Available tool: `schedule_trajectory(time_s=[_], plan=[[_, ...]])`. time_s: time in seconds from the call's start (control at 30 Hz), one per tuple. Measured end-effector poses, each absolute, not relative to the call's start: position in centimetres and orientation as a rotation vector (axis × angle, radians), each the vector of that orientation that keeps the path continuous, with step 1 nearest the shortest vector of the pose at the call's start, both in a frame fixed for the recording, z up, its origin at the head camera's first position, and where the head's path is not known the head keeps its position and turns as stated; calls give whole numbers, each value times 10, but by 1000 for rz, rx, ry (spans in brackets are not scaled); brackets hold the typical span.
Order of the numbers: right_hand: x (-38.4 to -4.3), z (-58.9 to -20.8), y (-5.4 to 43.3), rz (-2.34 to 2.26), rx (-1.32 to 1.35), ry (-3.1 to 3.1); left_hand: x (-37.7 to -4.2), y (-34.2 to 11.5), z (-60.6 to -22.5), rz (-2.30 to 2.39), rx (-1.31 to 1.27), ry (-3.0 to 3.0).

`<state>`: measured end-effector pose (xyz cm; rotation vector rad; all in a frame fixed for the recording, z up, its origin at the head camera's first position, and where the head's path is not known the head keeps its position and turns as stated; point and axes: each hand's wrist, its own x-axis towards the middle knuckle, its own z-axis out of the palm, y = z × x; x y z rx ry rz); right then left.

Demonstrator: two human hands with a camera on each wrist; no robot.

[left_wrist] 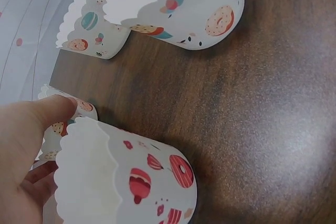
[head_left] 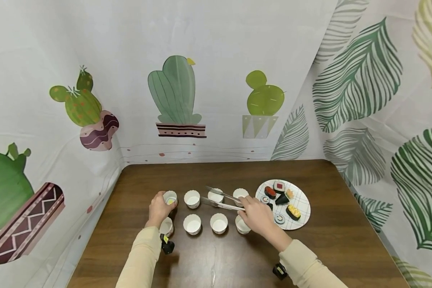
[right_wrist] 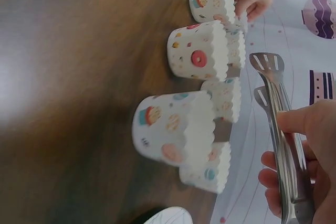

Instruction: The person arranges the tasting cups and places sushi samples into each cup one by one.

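At the left end of the far row, my left hand (head_left: 159, 210) grips a white paper baking cup (head_left: 170, 195) by its side. The thumb lies at its scalloped rim, and something yellow (head_left: 171, 201) shows inside. In the left wrist view another cup (left_wrist: 142, 182), printed with red sweets, stands closer to the camera. My right hand (head_left: 257, 216) holds metal serving tongs (right_wrist: 286, 156) with slotted tips, pointing left above the cups on the right. The tongs' two arms are spread apart with nothing between the tips.
Several more paper cups (head_left: 192, 225) stand in two rows on the brown wooden table (head_left: 216, 264). To the right, a white plate (head_left: 302, 200) carries several sushi pieces, among them one with a yellow topping (head_left: 293, 212). A printed cloth (head_left: 223, 92) hangs behind the table.
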<state>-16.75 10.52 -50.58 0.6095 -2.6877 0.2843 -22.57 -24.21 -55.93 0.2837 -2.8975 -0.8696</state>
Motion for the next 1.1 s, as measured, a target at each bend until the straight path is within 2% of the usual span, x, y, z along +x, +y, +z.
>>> schedule_trajectory(time_s=[1.1], plan=[[-114, -515, 229, 348, 240, -2766, -224, -241, -555, -869, 281, -2908]])
